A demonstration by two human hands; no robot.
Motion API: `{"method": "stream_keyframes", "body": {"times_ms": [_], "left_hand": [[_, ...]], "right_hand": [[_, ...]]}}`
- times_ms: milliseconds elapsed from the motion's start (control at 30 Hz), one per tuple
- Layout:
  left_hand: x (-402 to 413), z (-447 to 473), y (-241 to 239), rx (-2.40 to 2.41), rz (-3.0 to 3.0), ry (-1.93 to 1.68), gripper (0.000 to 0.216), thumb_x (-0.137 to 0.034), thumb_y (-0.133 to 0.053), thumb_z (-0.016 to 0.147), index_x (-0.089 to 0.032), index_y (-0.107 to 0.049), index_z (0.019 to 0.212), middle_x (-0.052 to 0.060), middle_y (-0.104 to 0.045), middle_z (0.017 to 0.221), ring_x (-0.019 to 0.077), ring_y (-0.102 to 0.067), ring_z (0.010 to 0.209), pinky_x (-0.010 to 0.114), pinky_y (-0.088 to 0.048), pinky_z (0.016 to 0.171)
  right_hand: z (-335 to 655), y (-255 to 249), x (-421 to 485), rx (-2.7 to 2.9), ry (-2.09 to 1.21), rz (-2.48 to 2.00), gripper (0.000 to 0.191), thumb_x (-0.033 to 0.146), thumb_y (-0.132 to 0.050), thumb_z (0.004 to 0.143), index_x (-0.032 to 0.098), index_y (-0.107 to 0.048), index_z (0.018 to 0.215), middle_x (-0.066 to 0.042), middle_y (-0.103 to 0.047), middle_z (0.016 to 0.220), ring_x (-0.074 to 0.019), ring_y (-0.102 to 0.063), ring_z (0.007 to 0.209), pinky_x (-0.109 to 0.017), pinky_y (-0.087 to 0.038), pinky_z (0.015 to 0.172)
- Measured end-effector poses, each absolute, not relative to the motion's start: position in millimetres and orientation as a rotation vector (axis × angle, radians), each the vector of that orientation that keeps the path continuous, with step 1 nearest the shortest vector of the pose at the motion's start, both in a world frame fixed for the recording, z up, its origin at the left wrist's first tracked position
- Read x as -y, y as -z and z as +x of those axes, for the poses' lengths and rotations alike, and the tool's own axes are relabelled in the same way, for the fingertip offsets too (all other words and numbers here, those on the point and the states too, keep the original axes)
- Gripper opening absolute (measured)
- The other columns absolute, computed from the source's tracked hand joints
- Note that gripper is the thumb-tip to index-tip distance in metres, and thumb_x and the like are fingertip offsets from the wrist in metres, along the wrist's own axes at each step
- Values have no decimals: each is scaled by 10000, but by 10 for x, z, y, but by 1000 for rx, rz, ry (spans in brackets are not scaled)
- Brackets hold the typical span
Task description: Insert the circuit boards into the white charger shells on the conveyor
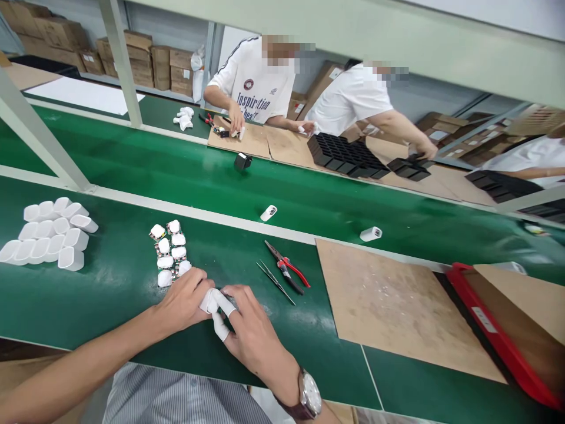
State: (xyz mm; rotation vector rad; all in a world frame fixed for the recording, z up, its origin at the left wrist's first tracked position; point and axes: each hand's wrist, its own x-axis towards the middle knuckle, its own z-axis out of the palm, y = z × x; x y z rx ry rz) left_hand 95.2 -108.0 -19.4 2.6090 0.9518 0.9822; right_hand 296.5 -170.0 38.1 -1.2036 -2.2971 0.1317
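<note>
"Where's the white piece [209, 301]?"
"Gripped in the left hand [184, 298], apparently for steadiness, while the right hand's [256, 327] fingers close on it."
"Around it?"
"White-topped parts [165, 262] at eleven o'clock, pliers [283, 263] at two, probably for easy reach."

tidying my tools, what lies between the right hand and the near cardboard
Tweezers, then red-handled pliers, as the head view shows.

Bright, even light fills the view; pale sheen streaks the green belt [309, 203] toward three o'clock. Pixelated blocks [282, 48] mask heads near twelve; the right edge softens into blur.
</note>
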Motion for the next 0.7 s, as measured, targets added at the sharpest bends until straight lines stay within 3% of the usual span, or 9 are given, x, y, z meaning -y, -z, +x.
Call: {"method": "stream_keyframes", "body": {"times_ms": [100,267,333,533,700], "left_hand": [[1082,940,225,-900,2524,-899,268,-321,-696,956,-168,-585,1146,103,-588,1042,250,-642,906,365,-562,766],[1099,932,278,-809,2333,-718,195,-307,-653,990,-197,-553,1117,68,-588,1048,222,-639,932,340,-564,798],[1101,934,297,-817,2307,-683,125,-261,-626,990,-202,-550,1070,60,-584,1034,217,-633,921,341,-562,796],[1077,931,319,-837,2271,-634,181,-218,-680,932,-211,-540,1048,63,-585,1074,224,-634,959,345,-564,826],[1058,922,293,-809,2270,-648,171,-106,-598,912,-211,-547,1038,69,-604,1087,222,-639,976,352,-570,848]], "right_hand": [[2981,-355,1701,2276,-156,-1211,286,85,-575,968,111,-587,1252,-175,-637,1196,-301,-583,1048,-462,-616,826],[2958,-215,1707,2254,-163,-1172,99,184,-591,1020,184,-642,1105,-149,-649,1280,-312,-600,1141,-484,-597,859],[2933,-165,1700,2256,-192,-1182,119,219,-587,1030,194,-647,1130,-144,-653,1282,-316,-604,1167,-486,-592,860],[2921,-128,1685,2274,-179,-1134,274,238,-602,1019,193,-616,1289,-154,-637,1308,-296,-600,1189,-468,-574,924],[2953,-95,1663,2421,-52,-1073,154,139,-575,978,175,-677,1089,-179,-620,1316,-318,-585,1181,-490,-559,942]]}}
